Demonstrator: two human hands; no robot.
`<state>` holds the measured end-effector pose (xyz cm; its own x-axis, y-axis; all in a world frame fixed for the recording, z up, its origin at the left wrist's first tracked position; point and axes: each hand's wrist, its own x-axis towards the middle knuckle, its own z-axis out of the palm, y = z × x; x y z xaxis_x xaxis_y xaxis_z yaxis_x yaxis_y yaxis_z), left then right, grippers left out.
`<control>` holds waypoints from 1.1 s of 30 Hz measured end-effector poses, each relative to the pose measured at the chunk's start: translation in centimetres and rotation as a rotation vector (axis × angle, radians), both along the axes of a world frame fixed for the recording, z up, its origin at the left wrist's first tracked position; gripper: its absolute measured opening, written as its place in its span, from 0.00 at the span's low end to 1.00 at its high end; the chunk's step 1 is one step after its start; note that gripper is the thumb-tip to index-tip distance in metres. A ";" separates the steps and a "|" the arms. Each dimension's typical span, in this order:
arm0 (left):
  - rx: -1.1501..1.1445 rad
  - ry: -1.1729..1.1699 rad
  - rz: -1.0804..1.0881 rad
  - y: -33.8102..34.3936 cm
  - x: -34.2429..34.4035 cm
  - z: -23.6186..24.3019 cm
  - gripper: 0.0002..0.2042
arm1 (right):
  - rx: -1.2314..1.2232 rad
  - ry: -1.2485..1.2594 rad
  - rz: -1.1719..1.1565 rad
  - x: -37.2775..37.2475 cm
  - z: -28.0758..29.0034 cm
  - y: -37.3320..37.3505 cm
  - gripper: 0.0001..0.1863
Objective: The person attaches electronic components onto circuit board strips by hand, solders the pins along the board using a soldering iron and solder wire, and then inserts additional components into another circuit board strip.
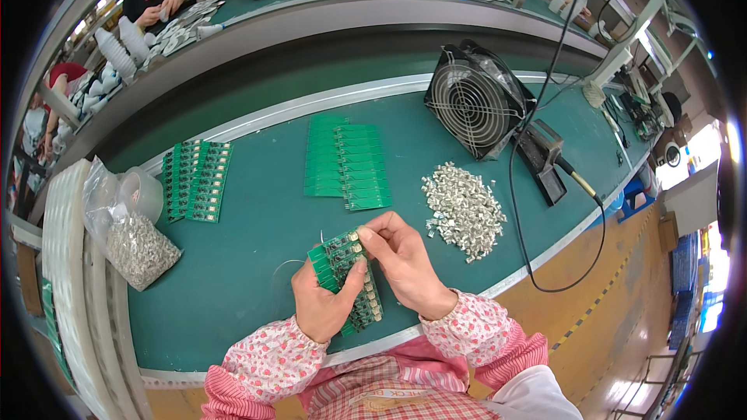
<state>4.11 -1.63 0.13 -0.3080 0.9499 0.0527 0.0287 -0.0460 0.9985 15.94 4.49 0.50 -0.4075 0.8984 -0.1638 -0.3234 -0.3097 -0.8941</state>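
Observation:
A green circuit board panel (342, 252), dotted with dark components and a row of whitish connectors along its right side, is held slightly tilted above the bench's near edge. My left hand (320, 309) grips it from the left, with the thumb lying across its face. At the panel's upper right corner, my right hand (408, 268) is closed in a pinch by the top connector. Whatever is between those fingertips is too small and covered to make out. A heap of small white connectors (464, 210) lies to the right of my right hand.
Bare green board panels (346, 162) are stacked ahead; populated panels (198, 180) lie at left. A bag of connectors (142, 253) stands by a clear round container (142, 193). At right are a black fan (471, 105), a soldering iron (577, 179) and its trailing cable (511, 194).

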 end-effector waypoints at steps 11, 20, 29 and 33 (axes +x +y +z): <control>-0.142 -0.390 -0.040 0.6 -1.2 0.5 0.08 | 1.153 -1.196 -0.283 7.2 0.9 2.3 0.12; -0.101 -0.349 -0.107 0.7 -1.6 0.1 0.08 | 1.148 -1.110 -0.365 7.8 -0.5 2.3 0.06; -0.095 -0.349 -0.131 0.7 -1.5 0.2 0.08 | 0.271 -0.399 -0.066 5.6 0.9 1.9 0.08; -0.093 -0.325 -0.126 0.7 -1.7 0.3 0.08 | 0.158 -0.305 0.050 4.7 1.4 1.8 0.09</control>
